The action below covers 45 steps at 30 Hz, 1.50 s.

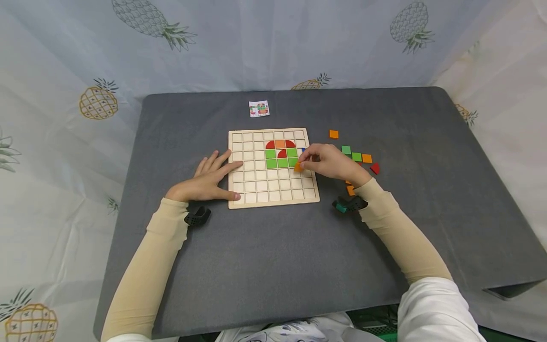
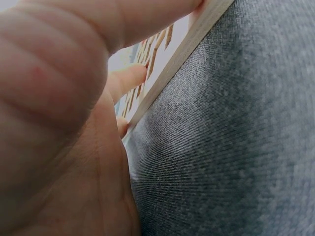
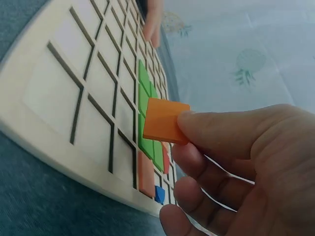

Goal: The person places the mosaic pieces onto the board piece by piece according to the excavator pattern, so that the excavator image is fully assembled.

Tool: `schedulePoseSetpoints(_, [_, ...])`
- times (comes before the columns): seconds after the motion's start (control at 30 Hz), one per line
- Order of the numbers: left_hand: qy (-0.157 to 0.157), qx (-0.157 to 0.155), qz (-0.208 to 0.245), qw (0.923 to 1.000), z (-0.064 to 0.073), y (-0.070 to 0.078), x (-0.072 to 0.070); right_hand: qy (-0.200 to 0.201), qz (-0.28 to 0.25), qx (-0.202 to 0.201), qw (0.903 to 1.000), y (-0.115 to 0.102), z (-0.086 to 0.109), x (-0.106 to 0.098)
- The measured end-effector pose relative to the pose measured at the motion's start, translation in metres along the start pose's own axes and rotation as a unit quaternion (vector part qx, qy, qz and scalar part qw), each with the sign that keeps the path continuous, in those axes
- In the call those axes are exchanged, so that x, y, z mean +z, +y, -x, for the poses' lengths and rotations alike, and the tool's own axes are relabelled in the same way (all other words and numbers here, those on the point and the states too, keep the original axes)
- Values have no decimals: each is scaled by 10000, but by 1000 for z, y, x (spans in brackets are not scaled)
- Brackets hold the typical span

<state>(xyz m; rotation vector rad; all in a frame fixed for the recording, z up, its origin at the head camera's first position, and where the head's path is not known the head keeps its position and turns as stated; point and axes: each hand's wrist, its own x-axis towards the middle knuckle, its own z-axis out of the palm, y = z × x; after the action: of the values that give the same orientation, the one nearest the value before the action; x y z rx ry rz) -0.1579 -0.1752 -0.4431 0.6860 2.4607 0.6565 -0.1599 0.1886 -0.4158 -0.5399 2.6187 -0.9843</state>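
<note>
The head view is bright, with soft light and faint shadows beside the left sleeve (image 1: pixel 145 266). The table (image 1: pixel 265 266) looks stretched near the corners. In the left wrist view, the left hand (image 2: pixel 69 132) is close and fuzzy. In the right wrist view, the curtain (image 3: pixel 231 44) looks pale and blurry.

One board (image 1: pixel 272 175), one picture card (image 1: pixel 259 109), two hands (image 1: pixel 207 183) (image 1: pixel 332 161), seven visible green tiles (image 1: pixel 282 163)

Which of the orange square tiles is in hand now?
The orange square tile pinched by the right hand over the pale wooden grid board. The other visible orange tiles sit in the board or lie on the grey table.
</note>
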Motion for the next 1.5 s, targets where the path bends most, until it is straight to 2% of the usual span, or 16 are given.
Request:
schedulePoseSetpoints(0.27, [6, 18, -49, 10000, -1, -1, 1, -141, 151, -107, 9997, -1, -4, 9])
schedulePoseSetpoints(0.4, [6, 6, -31, 10000, -1, -1, 1, -124, 600, -276, 9977, -3, -6, 13])
schedulePoseSetpoints(0.57, [4, -1, -5, 10000, -1, 0, 1, -67, 1176, -285, 9926, -6, -7, 16])
schedulePoseSetpoints(0.93, [12, 12, -13, 10000, 0, -1, 1, 100, 1772, -172, 9840, -13, -3, 23])
schedulePoseSetpoints(1.5, [-16, 2, -17, 10000, -1, 0, 0, 280, 1703, -80, 9850, -13, 1, 29])
